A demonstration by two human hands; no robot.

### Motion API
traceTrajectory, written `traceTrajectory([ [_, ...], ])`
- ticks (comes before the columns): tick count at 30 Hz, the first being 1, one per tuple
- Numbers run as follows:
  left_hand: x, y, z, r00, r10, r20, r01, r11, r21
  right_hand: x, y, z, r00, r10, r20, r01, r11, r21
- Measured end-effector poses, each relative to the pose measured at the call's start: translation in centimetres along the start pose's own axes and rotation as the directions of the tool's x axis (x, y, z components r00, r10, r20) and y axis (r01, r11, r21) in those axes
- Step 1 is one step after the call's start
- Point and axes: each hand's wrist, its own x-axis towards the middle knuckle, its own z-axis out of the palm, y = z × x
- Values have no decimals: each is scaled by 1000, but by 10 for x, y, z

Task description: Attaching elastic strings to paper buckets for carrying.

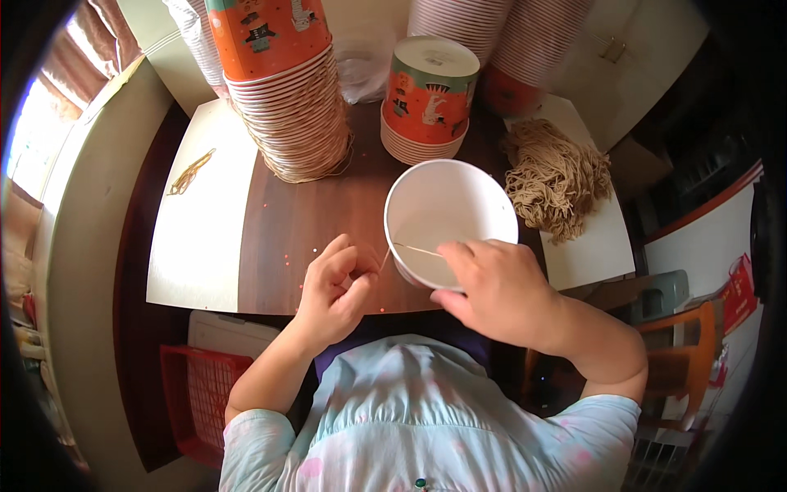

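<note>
A white-lined paper bucket [451,197] stands tilted toward me at the table's front edge, its mouth open to view. A thin tan cord [418,248] crosses the inside of the mouth and passes the bucket's left wall near the rim. Outside that wall, my left hand [336,287] is closed, pinching the cord's outer part between thumb and fingers. My right hand [504,287] lies over the bucket's near right rim, fingers inside and thumb outside. Its fingertips meet the inner part of the cord; their exact hold is partly hidden.
At the back left rises a tall stack of orange buckets [287,107] with cords around it. A shorter upside-down stack [430,107] stands behind my bucket. A heap of tan cords [557,180] lies right; a few loose cords [191,172] lie left. Below is a red basket [201,394].
</note>
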Motion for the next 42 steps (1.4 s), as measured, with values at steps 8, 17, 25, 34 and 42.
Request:
traceTrajectory([
  [8,1,8,8,989,61,137,20,853,-522,0,2,38,861,-103,-497,39,990,-137],
  [17,5,3,17,964,179,197,-93,919,-383,-13,-32,75,707,21,-707,154,971,183],
  [25,1,-11,18,762,594,258,-647,718,259,-30,-30,62,805,-153,-573,281,949,141],
  [34,-4,-14,14,730,613,301,-683,661,311,-15,-6,53,776,-265,-572,219,964,-149],
  [42,-5,-12,14,741,604,293,-671,669,319,-15,-4,59,728,-312,-611,204,949,-242],
])
